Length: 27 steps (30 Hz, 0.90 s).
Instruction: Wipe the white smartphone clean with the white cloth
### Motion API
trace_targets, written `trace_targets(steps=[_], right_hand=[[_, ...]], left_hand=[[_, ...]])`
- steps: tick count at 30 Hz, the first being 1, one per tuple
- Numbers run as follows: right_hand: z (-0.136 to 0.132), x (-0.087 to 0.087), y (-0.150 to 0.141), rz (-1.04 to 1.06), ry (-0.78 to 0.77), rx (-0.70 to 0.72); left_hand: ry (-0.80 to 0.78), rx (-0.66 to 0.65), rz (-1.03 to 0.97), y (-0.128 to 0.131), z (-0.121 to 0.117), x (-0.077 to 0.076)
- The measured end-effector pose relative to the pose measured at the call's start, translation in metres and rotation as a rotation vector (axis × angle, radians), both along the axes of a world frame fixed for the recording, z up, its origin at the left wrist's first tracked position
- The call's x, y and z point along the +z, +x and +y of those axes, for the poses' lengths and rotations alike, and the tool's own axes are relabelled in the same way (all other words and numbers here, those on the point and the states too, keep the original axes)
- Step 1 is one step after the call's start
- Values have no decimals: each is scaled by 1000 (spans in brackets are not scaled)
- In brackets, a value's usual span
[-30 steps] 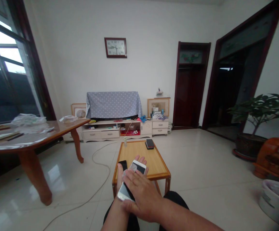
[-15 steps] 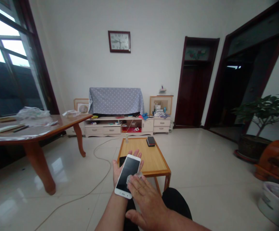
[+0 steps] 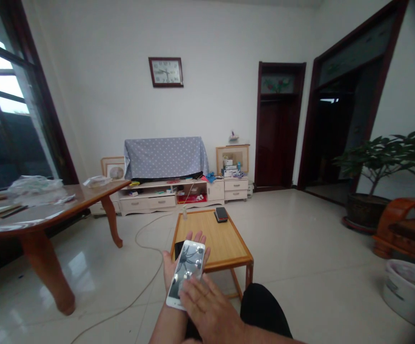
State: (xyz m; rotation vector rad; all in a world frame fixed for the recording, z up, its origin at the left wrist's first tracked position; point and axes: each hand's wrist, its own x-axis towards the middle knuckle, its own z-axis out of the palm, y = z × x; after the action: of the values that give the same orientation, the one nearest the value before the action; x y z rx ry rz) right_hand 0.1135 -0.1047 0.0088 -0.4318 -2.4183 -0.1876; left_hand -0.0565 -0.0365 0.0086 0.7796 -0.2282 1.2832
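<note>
In the head view, a white phone [image 3: 190, 258] lies on the unclenched left hand [image 3: 169, 271]; the right hand [image 3: 210, 304] partly covers its lower end, any grip unclear. Likely light, stiff, slippery and fragile, it suits holding by its edges. A wooden bench [image 3: 218, 241] stands ahead on the pale floor [image 3: 300, 248].

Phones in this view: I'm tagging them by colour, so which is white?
The white phone, lying face up on the left hand, partly under the right hand. The near phone and far stack on the wooden table look black.
</note>
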Motion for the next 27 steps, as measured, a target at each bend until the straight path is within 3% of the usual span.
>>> trace_targets(steps=[2, 8, 14, 19, 22, 25, 27], right_hand=[[0, 0, 0, -11, 14, 33], [16, 30, 7, 70, -160, -267], [4, 13, 3, -9, -94, -46], [16, 34, 4, 94, -242, -331], [17, 37, 4, 83, -248, -326], [9, 29, 4, 56, -229, -274], [6, 24, 6, 83, -228, -318]], left_hand=[[10, -20, -5, 1, -2, 1], [28, -9, 9, 2, 4, -1], [32, -38, 59, -1, 5, -6], [43, -88, 53, 6, 4, -3], [69, -130, 38, 9, 5, -3], [79, -142, 28, 7, 4, -5], [77, -141, 26, 5, 3, -5]])
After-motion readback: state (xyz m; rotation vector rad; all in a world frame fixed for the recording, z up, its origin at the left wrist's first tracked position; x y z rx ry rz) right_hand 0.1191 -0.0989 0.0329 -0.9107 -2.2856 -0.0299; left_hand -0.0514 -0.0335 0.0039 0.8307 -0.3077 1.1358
